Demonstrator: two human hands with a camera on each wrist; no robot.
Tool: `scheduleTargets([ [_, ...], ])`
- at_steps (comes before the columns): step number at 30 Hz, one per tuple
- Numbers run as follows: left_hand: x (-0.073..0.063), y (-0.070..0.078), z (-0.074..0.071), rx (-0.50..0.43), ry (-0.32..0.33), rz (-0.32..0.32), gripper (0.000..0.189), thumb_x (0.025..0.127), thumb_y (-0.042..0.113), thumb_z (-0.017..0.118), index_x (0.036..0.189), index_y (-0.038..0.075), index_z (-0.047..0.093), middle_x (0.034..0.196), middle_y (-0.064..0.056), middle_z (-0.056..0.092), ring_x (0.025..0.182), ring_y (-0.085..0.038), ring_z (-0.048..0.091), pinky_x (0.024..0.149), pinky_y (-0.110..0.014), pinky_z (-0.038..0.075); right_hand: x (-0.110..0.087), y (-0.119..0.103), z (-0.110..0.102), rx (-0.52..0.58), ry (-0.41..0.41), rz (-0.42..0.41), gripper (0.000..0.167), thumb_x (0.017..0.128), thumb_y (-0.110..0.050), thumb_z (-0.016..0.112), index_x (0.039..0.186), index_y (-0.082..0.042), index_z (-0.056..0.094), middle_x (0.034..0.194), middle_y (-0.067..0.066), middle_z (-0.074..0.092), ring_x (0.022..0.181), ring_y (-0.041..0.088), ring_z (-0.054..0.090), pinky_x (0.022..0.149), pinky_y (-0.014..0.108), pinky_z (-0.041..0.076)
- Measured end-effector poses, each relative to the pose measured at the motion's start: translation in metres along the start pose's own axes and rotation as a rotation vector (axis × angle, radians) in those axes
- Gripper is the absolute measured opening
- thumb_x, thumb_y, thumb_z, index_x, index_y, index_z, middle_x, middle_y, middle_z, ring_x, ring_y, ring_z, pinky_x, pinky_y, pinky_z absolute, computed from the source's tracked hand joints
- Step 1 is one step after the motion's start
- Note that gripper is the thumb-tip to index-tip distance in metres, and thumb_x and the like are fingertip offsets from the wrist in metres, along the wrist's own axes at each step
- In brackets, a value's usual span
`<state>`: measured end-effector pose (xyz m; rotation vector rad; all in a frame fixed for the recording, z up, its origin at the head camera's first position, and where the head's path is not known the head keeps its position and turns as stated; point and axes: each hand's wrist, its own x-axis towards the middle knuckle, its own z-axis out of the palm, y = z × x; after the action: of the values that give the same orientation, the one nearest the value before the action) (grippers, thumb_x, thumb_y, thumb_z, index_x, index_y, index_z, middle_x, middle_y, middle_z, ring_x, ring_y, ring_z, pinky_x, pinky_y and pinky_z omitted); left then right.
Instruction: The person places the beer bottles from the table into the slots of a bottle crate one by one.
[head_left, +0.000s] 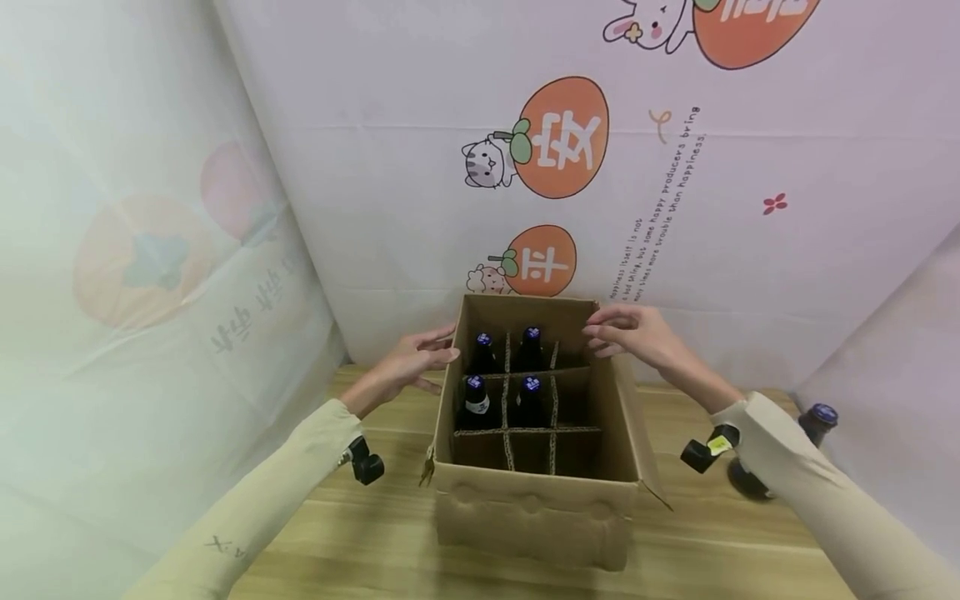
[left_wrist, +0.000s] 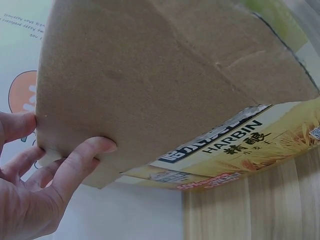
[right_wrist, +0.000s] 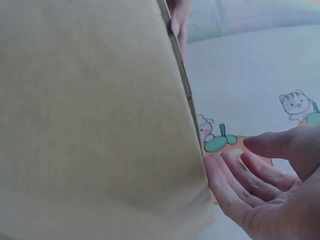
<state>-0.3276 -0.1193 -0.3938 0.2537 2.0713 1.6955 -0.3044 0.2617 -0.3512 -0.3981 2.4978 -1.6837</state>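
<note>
An open cardboard box [head_left: 536, 521] with a cardboard divider [head_left: 528, 432] stands on the wooden table. Several dark bottles with blue caps, one a pale-necked bottle [head_left: 477, 402], stand upright in its left and middle columns, in the two rows farther back. At the rear left corner, my left hand [head_left: 408, 362] holds the box's flap [left_wrist: 125, 85], thumb on its face and fingers at its edge. My right hand [head_left: 628, 331] is by the rear right corner, fingers loosely bent. In the right wrist view, its fingertips are right at the cardboard's edge, with nothing between fingers and thumb.
Another dark bottle [head_left: 819, 421] stands at the right, partly behind my right sleeve [head_left: 795, 467]. Printed white cloth [head_left: 405, 208] hangs close behind the box and along the sides. The wooden table [head_left: 360, 533] reaches around the box.
</note>
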Motion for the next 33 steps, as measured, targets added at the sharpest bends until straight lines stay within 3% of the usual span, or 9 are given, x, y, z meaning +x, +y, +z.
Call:
scheduleTargets([
  [9,0.000,0.000,0.000,-0.005,0.000,0.003,0.068,0.105,0.020,0.063,0.166,0.018,0.031,0.168,-0.020,0.033,0.145,-0.051,0.044,0.091,-0.050,0.065,-0.013,0.014,-0.026,0.077,0.102,-0.039,0.039,0.104,-0.003,0.060,0.132,0.022,0.050,0.102,-0.007,0.078,0.088,0.010,0.076,0.081,0.038,0.068],
  [16,-0.002,0.002,0.000,0.000,0.002,0.003,0.069,0.105,0.021,0.064,0.166,0.018,0.031,0.168,-0.020,0.033,0.144,-0.051,0.044,0.091,-0.049,0.065,-0.024,0.028,-0.047,-0.034,0.189,0.016,0.041,0.105,-0.007,0.060,0.134,0.021,0.051,0.096,-0.021,0.074,0.085,-0.001,0.072,0.079,0.023,0.066],
  [19,-0.001,0.001,0.001,-0.003,0.003,0.003,0.069,0.105,0.021,0.064,0.165,0.019,0.032,0.167,-0.021,0.035,0.144,-0.051,0.045,0.091,-0.049,0.066,-0.029,0.037,-0.058,-0.109,0.254,0.002,0.040,0.105,-0.008,0.062,0.132,0.020,0.054,0.093,-0.025,0.072,0.082,-0.004,0.071,0.076,0.019,0.065],
  [22,0.000,0.000,0.001,-0.004,0.002,0.007,0.069,0.105,0.021,0.064,0.165,0.019,0.032,0.166,-0.022,0.036,0.143,-0.051,0.045,0.091,-0.049,0.066,-0.037,0.048,-0.070,-0.202,0.349,-0.035,0.035,0.103,-0.008,0.066,0.125,0.018,0.060,0.090,-0.023,0.073,0.078,-0.007,0.069,0.072,0.014,0.063],
  [25,0.000,0.000,0.002,-0.006,0.003,0.009,0.068,0.105,0.021,0.064,0.165,0.018,0.032,0.165,-0.022,0.037,0.143,-0.051,0.046,0.090,-0.049,0.066,-0.047,0.060,-0.083,-0.330,0.442,-0.047,0.030,0.102,-0.012,0.067,0.118,0.013,0.066,0.089,-0.011,0.077,0.074,-0.013,0.065,0.067,0.007,0.057],
  [28,-0.001,0.000,0.002,-0.007,0.008,0.007,0.068,0.105,0.020,0.064,0.165,0.019,0.032,0.165,-0.021,0.038,0.143,-0.051,0.046,0.089,-0.048,0.066,-0.058,0.071,-0.095,-0.451,0.519,-0.006,0.027,0.104,-0.016,0.064,0.116,0.008,0.069,0.094,0.004,0.078,0.073,-0.019,0.057,0.065,0.003,0.047],
  [31,-0.001,0.000,0.002,-0.002,0.010,0.006,0.068,0.105,0.021,0.064,0.165,0.019,0.032,0.166,-0.021,0.037,0.143,-0.050,0.046,0.089,-0.048,0.066,-0.067,0.085,-0.105,-0.510,0.627,0.039,0.027,0.105,-0.016,0.060,0.116,0.006,0.069,0.091,-0.004,0.074,0.072,-0.021,0.050,0.062,0.005,0.044],
  [33,-0.001,0.000,0.002,0.002,0.011,0.005,0.068,0.105,0.021,0.063,0.165,0.019,0.032,0.166,-0.020,0.037,0.143,-0.050,0.046,0.090,-0.048,0.066,-0.071,0.095,-0.109,-0.524,0.721,0.084,0.028,0.105,-0.016,0.057,0.119,0.005,0.069,0.096,0.001,0.073,0.073,-0.020,0.046,0.066,0.007,0.041],
])
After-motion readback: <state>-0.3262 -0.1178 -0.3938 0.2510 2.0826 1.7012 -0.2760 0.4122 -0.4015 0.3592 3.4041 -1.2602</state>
